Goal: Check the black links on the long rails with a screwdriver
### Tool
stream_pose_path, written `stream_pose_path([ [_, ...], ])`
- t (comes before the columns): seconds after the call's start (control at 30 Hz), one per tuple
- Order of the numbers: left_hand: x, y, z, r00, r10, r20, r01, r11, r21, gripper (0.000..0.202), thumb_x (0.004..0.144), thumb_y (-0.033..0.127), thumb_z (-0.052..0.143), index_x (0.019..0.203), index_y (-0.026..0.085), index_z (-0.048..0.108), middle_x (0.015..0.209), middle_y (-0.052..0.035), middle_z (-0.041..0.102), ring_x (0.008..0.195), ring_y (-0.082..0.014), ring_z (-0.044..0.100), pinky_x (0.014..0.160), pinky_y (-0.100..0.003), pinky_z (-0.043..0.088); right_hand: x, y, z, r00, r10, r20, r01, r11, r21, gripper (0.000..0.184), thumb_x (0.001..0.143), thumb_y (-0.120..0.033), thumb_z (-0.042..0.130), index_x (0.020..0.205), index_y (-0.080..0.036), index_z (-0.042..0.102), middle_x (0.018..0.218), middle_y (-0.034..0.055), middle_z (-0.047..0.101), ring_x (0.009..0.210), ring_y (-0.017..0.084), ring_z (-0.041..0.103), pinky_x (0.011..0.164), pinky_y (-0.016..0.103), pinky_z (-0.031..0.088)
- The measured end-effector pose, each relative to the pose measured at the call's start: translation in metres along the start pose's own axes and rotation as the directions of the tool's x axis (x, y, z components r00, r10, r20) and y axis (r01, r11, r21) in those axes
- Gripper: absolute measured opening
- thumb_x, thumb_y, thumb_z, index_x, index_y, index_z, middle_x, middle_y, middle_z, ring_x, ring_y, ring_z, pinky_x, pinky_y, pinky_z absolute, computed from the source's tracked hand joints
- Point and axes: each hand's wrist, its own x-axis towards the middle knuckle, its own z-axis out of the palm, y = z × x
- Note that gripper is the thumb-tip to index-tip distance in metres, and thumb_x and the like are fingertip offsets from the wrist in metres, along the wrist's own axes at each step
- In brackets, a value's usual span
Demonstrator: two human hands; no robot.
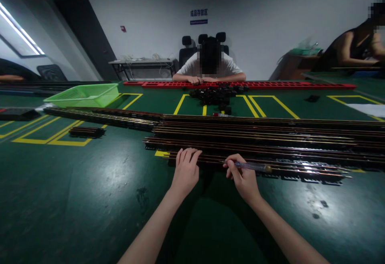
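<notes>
My left hand (187,168) rests on the nearest long black strip (210,158), its fingers stretched over the strip's left part and slightly curved. A slim pen-like tool (254,166) with a translucent purplish handle and brownish end is pinched in my right hand (243,178). Its thin tip points left, just above the same strip; whether it touches is too small to tell. Several more long dark strips (255,136) with copper- and brass-coloured rods lie side by side beyond my hands, reaching off to the right.
A light green basket (87,95) stands at the left behind another bundle of strips (120,119). A short strip piece (86,132) lies nearer. Across the green table, a person (210,61) leans over a red rack (270,84) and a pile of black parts (213,95). Another person (351,49) works far right.
</notes>
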Motion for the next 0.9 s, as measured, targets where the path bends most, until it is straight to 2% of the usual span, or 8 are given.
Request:
stream_pose_path([
  [0.43,0.0002,0.0010,0.0000,0.998,0.040,0.054,-0.041,0.999,0.011,0.037,0.087,0.026,0.046,0.122,0.016,0.048,0.117,-0.0084,0.055,0.114,-0.0221,0.046,0.106,-0.046,0.029,0.0001,-0.0047,-0.0009,0.999,0.038,-0.007,-0.038,0.999,0.018,0.026,0.089,-0.042,0.043,0.081,-0.019,0.053,0.065,0.0012,0.059,0.045,0.010,0.052,0.044,0.022,0.043],
  [0.6,0.0001,0.0003,0.0012,1.000,0.015,0.020,-0.016,1.000,0.025,0.037,0.085,0.029,0.051,0.120,0.016,0.050,0.115,-0.0086,0.056,0.114,-0.0231,0.047,0.106,-0.047,0.028,0.0003,-0.0086,0.0006,0.998,0.049,0.036,-0.050,0.998,0.026,0.025,0.089,-0.040,0.044,0.082,-0.019,0.054,0.066,0.0012,0.061,0.046,0.010,0.052,0.046,0.022,0.043],
  [0.8,-0.0002,-0.0015,0.0034,0.999,0.015,-0.029,-0.014,0.999,0.045,0.037,0.083,0.030,0.055,0.117,0.017,0.052,0.114,-0.0089,0.057,0.114,-0.0246,0.047,0.105,-0.048,0.028,0.0012,-0.0062,0.0005,0.994,0.028,0.102,-0.024,0.999,-0.049,0.024,0.090,-0.039,0.043,0.085,-0.020,0.056,0.061,0.0004,0.060,0.048,0.012,0.053,0.049,0.024,0.043],
  [0.9,-0.0008,-0.0020,0.0038,0.999,0.014,-0.035,-0.012,0.999,0.052,0.037,0.083,0.030,0.056,0.117,0.017,0.051,0.114,-0.0089,0.057,0.114,-0.0245,0.047,0.105,-0.048,0.028,0.0011,-0.0062,0.0006,0.995,0.029,0.100,-0.024,0.998,-0.049,0.024,0.090,-0.039,0.043,0.085,-0.020,0.056,0.064,0.0010,0.061,0.049,0.012,0.054,0.049,0.025,0.043],
])
